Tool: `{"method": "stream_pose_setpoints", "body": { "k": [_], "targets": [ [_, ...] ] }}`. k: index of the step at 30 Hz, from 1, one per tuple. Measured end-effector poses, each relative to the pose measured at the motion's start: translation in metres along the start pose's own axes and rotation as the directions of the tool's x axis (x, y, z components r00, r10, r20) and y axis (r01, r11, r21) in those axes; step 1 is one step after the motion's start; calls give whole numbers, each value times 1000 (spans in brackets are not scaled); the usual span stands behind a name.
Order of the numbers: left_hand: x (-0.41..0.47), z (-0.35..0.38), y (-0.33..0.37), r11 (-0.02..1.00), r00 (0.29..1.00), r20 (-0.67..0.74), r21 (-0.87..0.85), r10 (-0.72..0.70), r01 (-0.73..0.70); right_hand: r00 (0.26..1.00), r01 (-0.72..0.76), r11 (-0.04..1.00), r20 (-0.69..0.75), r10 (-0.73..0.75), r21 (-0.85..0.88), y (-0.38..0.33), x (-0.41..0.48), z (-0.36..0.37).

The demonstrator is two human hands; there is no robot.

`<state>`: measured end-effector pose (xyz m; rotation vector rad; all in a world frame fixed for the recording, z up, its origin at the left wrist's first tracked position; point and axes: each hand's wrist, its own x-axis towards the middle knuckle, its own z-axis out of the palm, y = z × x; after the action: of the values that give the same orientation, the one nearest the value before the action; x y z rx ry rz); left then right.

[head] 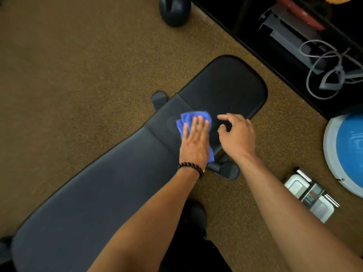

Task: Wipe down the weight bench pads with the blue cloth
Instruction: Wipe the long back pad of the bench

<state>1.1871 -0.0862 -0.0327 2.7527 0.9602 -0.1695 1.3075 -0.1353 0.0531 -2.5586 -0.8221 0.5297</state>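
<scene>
two hands are over the black vinyl-padded weight bench (98, 193), which runs from near left to far right. the left hand (194, 142) lies flat, fingers straight and close together, pressing the crumpled blue cloth (193, 116) onto the short middle pad (163, 116), likely so the whole palm drives the wipe. the right hand (237, 134), just right of the cloth, holds nothing, fingers loosely curled; whether it touches the pad is unclear.

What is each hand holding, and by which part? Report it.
Nothing is gripped. The left hand presses the blue cloth flat, over its middle; the right hand is empty.
</scene>
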Motion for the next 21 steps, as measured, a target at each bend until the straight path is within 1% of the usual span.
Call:
{"method": "stream_pose_setpoints", "body": {
  "k": [2,3,5,7,8,9,10,11,12,13,14,15,16,17,19,21],
  "targets": [
    [-21,2,12,985,982,80,30,169,-171,1000,-18,1000,-2,18,1,0,-2,0],
    [-26,5,12,975,973,88,29,215,-219,999,-32,999,1,32,2,1,-4,0],
    [-27,9,1,960,958,57,-7,281,-281,998,-55,998,3,55,7,6,-8,0],
    [-21,9,-22,920,920,28,-9,391,-391,998,-69,998,-1,69,5,14,-11,1],
    [-16,7,-36,913,913,10,-5,408,-408,997,-77,997,-3,77,5,18,-13,0],
    [-11,4,-51,929,929,-32,-15,370,-370,996,-88,996,-3,88,7,22,-14,-1],
    [-4,0,-65,960,958,-86,-38,274,-278,995,-98,995,-1,98,6,26,-16,-3],
    [2,-3,-77,986,982,-128,-81,136,-147,995,-104,995,1,104,3,29,-18,-5],
    [8,-7,-82,990,990,-140,-139,-10,-10,994,-107,994,2,107,-3,32,-20,-6],
    [13,-8,-81,974,981,-133,-196,-139,111,994,-112,994,5,112,-10,35,-22,-6],
    [16,-9,-74,951,964,-133,-239,-232,196,993,-120,993,7,120,-12,37,-24,-6],
    [17,-10,-62,936,950,-138,-260,-281,239,991,-130,991,4,130,-6,40,-26,-6],
    [15,-10,-47,934,947,-147,-265,-284,239,990,-139,990,-3,139,6,41,-29,-5],
    [10,-7,-33,949,963,-144,-252,-229,188,989,-146,989,-12,147,19,43,-31,-4],
    [-7,0,-3,986,997,-77,-170,-15,2,987,-156,987,-30,157,29,45,-35,-2],
    [-25,6,15,983,985,-17,-64,170,-170,986,-165,986,-38,165,17,46,-39,-3]
  ]
}}
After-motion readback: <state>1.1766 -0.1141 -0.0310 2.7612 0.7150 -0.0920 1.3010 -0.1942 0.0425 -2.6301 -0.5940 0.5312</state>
